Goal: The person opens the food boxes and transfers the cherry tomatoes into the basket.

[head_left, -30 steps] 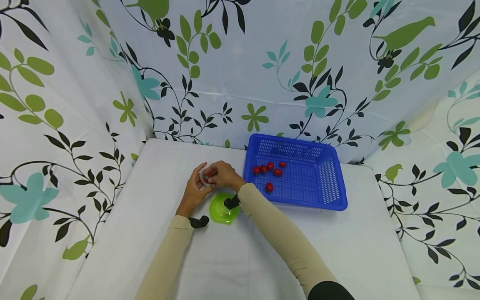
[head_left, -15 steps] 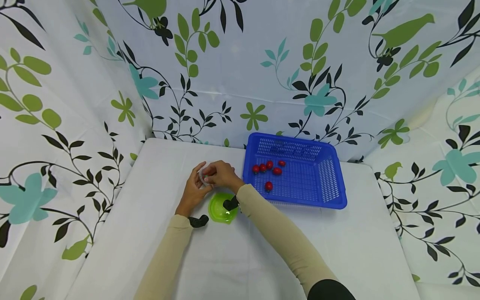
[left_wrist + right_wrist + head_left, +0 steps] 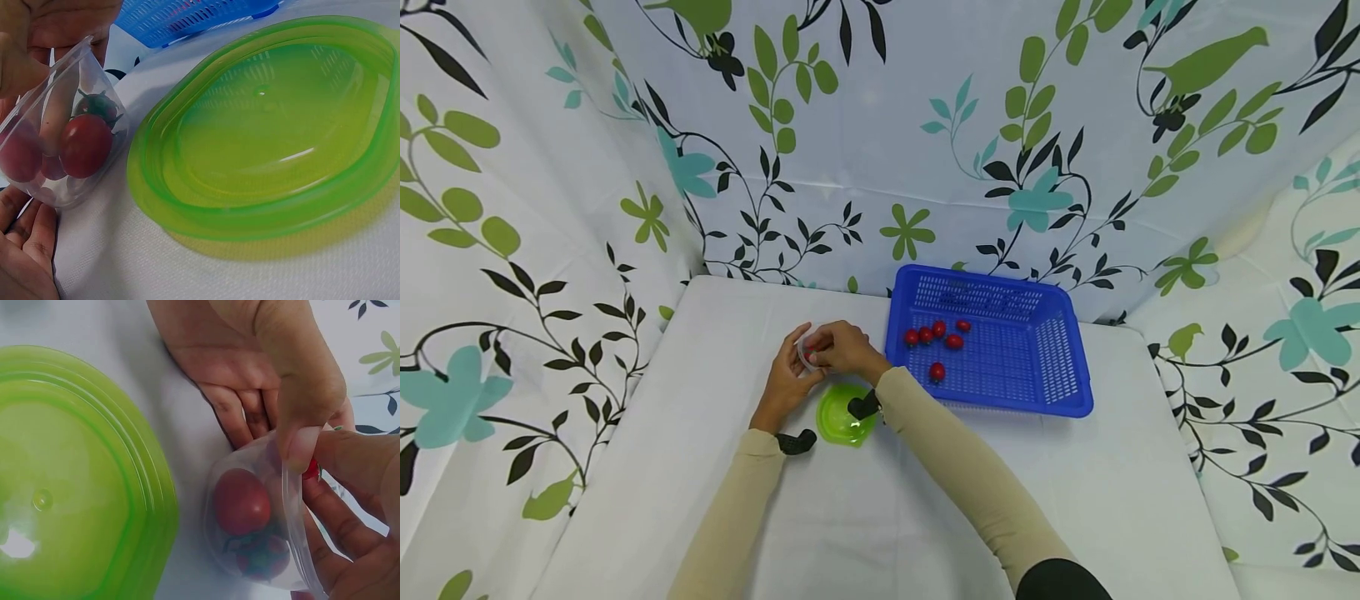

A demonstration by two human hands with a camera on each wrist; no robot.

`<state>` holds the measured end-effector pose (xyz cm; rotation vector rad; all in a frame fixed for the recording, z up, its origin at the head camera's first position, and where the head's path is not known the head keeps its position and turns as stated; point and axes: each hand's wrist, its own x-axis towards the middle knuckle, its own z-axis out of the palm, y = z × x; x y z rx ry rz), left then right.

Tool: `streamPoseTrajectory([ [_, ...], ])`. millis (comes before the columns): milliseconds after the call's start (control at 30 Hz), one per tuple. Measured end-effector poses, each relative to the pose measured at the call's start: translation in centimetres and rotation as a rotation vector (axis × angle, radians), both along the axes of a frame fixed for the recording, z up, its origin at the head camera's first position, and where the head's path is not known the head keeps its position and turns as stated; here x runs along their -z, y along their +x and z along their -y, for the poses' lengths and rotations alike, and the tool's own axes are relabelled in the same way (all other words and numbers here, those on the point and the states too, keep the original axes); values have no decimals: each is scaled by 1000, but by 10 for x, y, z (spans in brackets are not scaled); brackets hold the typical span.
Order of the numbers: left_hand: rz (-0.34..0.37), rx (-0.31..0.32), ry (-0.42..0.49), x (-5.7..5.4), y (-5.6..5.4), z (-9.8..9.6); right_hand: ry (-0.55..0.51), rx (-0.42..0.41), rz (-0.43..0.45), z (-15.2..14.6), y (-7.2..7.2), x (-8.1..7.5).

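My left hand [image 3: 785, 382] grips a small clear plastic container [image 3: 117, 149], its thumb pressing the rim in the right wrist view. Inside lie several red cherry tomatoes [image 3: 86, 145], some with green stems. From the right, my right hand [image 3: 847, 350] reaches over the container's mouth, its fingers pinching a cherry tomato [image 3: 310, 469] at the rim, mostly hidden behind the left thumb. A translucent green lid [image 3: 842, 417] lies on the table just nearer to me than the container, below the right wrist.
Back right, a blue plastic basket [image 3: 1060, 358] holds several more cherry tomatoes [image 3: 953, 342]. A white cloth [image 3: 850, 508] covers the table. Patterned curtains [image 3: 865, 167] hang behind it and at both sides.
Both hands stay at the container. More red of the tomato shows by my right fingertips, where a bit of green showed before. Basket and lid have not moved.
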<state>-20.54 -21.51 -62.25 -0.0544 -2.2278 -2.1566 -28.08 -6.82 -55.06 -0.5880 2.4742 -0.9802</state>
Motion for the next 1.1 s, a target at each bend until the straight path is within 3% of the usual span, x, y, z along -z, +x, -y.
streamPoseTrajectory([
  [200,-9,3,10,0,-1,0,-40,10,25,-2,0,-2],
  [400,-15,2,4,-2,0,-1,-78,0,-36,-5,0,-6],
  [767,-13,-9,-9,1,1,0,-105,34,-60,-12,3,-26],
  [1100,-23,-6,-12,-3,3,-2,-142,28,-94,-26,0,-39],
])
